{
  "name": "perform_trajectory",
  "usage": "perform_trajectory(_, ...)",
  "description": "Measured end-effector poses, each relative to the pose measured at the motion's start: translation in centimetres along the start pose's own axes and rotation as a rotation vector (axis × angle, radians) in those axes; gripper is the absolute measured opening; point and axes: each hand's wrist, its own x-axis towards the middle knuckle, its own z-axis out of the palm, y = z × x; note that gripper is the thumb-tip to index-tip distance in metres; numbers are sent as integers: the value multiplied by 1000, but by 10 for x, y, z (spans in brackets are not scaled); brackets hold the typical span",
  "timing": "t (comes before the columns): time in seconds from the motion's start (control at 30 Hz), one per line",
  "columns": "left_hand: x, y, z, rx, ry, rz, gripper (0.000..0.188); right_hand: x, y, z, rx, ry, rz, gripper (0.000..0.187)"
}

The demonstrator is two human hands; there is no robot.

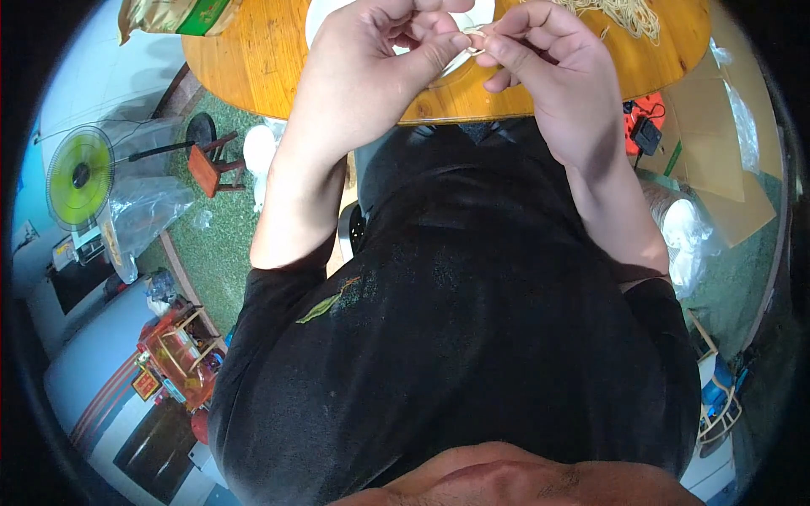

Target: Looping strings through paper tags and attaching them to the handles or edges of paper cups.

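Over the near part of a round wooden table (270, 72), my left hand (371, 67) and my right hand (561, 72) meet fingertip to fingertip. Each is closed in a pinch on a small, pale, thin strand (476, 42), partly covered by the fingers. Its exact kind is too small to make out. Beneath the hands lies a white round dish (317, 15), largely hidden by my left hand. A tangled heap of thin beige strands (633, 18) rests on the table beyond my right hand.
A brown and green bag (190, 15) sits at the table's far left. Left on the floor are a standing fan (80, 177) and a small reddish stool (205, 171). To the right are a red power strip (645, 110), cardboard (709, 126) and clear plastic wrap (685, 228).
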Motion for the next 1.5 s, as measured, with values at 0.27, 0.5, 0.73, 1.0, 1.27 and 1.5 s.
perform_trajectory(0.27,-9,-3,-1,-98,8,102,20,17,-49,54,-740,381,579,12)
perform_trajectory(0.5,-8,-2,-1,-29,2,53,19,19,-48,55,-683,406,578,13)
perform_trajectory(0.73,-4,3,3,-25,43,-1,21,17,-43,52,-645,420,567,12)
perform_trajectory(1.0,-9,5,0,84,36,14,7,19,-47,47,-582,392,609,13)
perform_trajectory(1.27,9,-41,-1,-336,-126,730,4,21,-48,41,-311,434,685,16)
perform_trajectory(1.5,-9,4,3,115,107,56,4,24,-42,45,-304,524,694,17)
